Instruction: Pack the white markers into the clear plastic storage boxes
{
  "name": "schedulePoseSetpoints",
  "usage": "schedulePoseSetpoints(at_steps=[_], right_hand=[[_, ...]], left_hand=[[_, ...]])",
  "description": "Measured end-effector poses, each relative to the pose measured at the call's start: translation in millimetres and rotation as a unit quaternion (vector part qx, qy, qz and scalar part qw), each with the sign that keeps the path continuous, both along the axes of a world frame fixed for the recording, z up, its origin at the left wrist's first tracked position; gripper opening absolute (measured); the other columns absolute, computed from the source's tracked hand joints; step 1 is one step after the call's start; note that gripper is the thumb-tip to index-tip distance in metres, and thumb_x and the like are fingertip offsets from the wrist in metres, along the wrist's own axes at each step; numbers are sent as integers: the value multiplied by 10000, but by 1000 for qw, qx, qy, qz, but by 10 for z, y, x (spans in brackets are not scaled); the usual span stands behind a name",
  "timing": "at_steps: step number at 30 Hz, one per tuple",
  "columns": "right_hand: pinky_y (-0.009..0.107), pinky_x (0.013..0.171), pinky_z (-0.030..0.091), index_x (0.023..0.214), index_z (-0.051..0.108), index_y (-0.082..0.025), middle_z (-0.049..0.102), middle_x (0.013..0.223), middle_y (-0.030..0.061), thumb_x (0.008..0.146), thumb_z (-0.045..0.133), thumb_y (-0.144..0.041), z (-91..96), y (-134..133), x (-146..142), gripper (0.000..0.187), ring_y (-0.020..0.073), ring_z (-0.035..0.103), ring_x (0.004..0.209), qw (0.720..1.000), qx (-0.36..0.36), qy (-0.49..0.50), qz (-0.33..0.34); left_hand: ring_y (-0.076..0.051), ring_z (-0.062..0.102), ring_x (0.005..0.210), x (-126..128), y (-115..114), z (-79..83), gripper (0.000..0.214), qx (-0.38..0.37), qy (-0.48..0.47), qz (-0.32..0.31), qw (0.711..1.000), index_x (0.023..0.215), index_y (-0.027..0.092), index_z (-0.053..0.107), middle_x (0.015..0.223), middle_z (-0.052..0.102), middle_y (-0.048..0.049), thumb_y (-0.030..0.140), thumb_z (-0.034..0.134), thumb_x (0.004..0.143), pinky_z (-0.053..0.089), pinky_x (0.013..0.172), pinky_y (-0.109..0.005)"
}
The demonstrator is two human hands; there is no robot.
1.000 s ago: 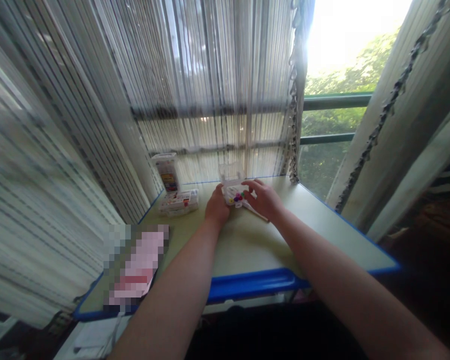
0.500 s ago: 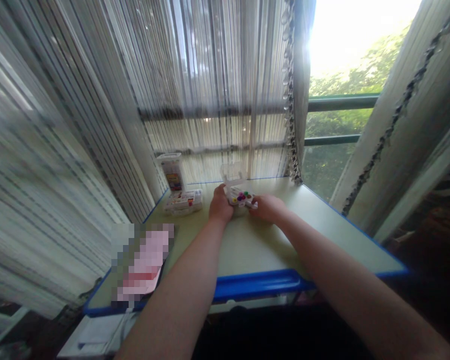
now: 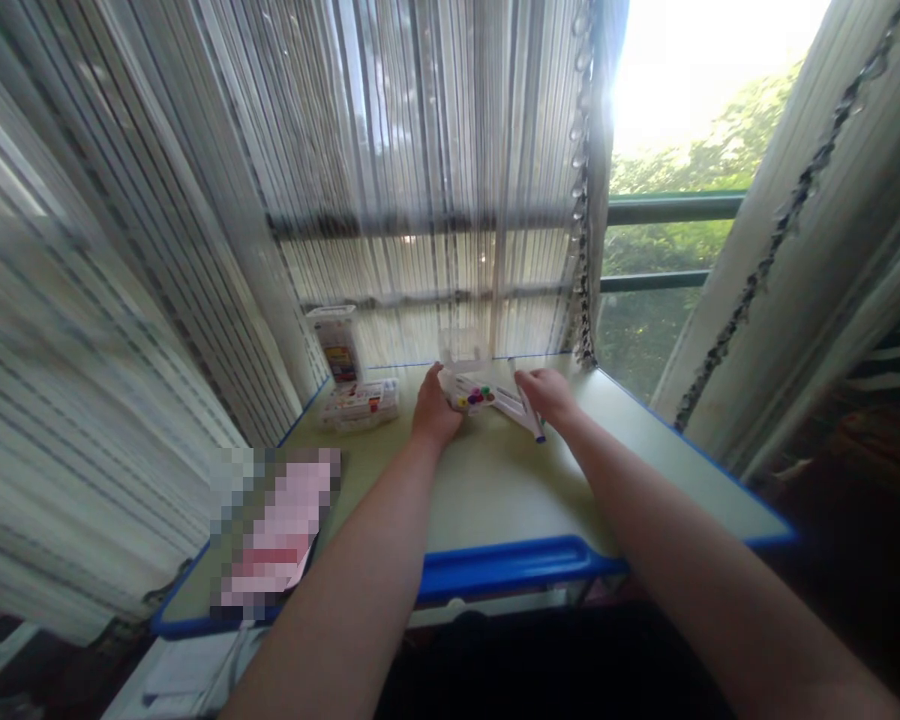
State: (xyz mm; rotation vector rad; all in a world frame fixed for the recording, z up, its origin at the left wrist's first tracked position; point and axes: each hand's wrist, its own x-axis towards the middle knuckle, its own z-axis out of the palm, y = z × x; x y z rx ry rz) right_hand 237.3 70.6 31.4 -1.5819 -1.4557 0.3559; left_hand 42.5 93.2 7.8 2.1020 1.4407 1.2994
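Note:
A clear plastic marker case (image 3: 466, 380) with its lid up lies at the far middle of the pale desk (image 3: 510, 480). Coloured marker caps show at its open end. My left hand (image 3: 433, 412) is closed round the case's near left side. My right hand (image 3: 546, 394) sits just right of the case with its fingers closed on a white marker (image 3: 529, 412) with a blue tip, which slants toward me over the desk.
A second flat case of markers (image 3: 360, 402) lies left of my hands, with an upright box (image 3: 334, 342) behind it. A blurred pink item (image 3: 274, 530) rests on the near left corner. Striped curtains hang around the desk; an open window is at the right.
My right hand has moved right and away from the case, and a white marker now shows in it, outside the case. My left hand has stayed on the case.

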Motion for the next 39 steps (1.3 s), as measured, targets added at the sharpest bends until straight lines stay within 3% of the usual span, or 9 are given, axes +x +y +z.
schedulePoseSetpoints(at_steps=[5, 9, 14, 16, 19, 22, 25, 30, 39], right_hand=[[229, 337, 248, 489, 391, -231, 327, 373, -53, 704, 453, -349, 12, 32, 3, 253, 101, 333, 347, 967, 40, 252, 9], [228, 304, 201, 517, 302, -248, 255, 377, -81, 696, 407, -287, 80, -9, -48, 211, 80, 227, 304, 932, 16, 362, 14], [204, 318, 246, 577, 413, -207, 444, 453, -43, 659, 448, -254, 184, -101, -108, 101, 79, 393, 339, 906, 41, 419, 49], [196, 336, 288, 650, 495, -185, 559, 531, -14, 634, 521, -268, 192, -147, -163, 88, 98, 498, 398, 905, 72, 407, 101], [199, 391, 358, 730, 575, -169, 630, 613, 6, 620, 626, -319, 142, -195, -257, 193, 110, 554, 471, 932, 118, 298, 171], [224, 477, 415, 738, 620, -163, 626, 613, 11, 667, 643, -357, 55, -204, -318, 208, 108, 540, 505, 963, 160, 147, 160], [227, 509, 406, 777, 624, -171, 605, 602, -2, 674, 663, -343, 2, -192, -331, 204, 103, 510, 513, 974, 175, 48, 137], [211, 490, 361, 836, 563, -192, 522, 563, -54, 667, 671, -348, -12, -171, -332, 254, 93, 461, 504, 975, 145, 39, 163], [218, 519, 358, 846, 580, -185, 544, 637, -37, 676, 654, -345, -76, -149, -382, 245, 84, 445, 544, 961, 142, 50, 231]], left_hand=[[-245, 437, 1252, 0, -9, -8, 671, 58, 48, -13, 997, 1225, 280, 393, 1324, 452, -79, 150, 656, 621, 361, 1061, -440], [-261, 453, 1233, 1, -9, -7, 642, 45, 59, 9, 997, 1206, 270, 420, 1362, 383, -100, 132, 651, 624, 399, 1039, -411], [-257, 521, 1149, 3, 8, -23, 577, 40, 28, 27, 998, 1162, 217, 425, 1295, 419, -122, 191, 674, 641, 453, 968, -402], [-264, 528, 1134, 6, 14, -37, 588, 50, 22, 22, 998, 1153, 218, 420, 1272, 439, -119, 193, 689, 630, 456, 959, -416], [-273, 531, 1124, 9, 18, -54, 566, 64, 15, 10, 998, 1129, 216, 433, 1238, 462, -119, 193, 690, 626, 458, 957, -419], [-270, 541, 1104, 8, 18, -62, 553, 64, 9, 13, 998, 1122, 214, 444, 1231, 463, -121, 183, 682, 624, 461, 951, -406], [-276, 539, 1093, 5, 24, -65, 540, 67, 9, 14, 998, 1121, 188, 446, 1217, 464, -132, 168, 667, 628, 468, 929, -425], [-266, 508, 1126, -3, 45, -74, 537, 85, -3, 2, 996, 1115, 213, 433, 1189, 473, -100, 145, 655, 631, 438, 960, -436], [-277, 507, 1115, 5, 44, -76, 545, 74, 2, 7, 997, 1127, 181, 432, 1186, 474, -128, 163, 657, 631, 444, 926, -430]])
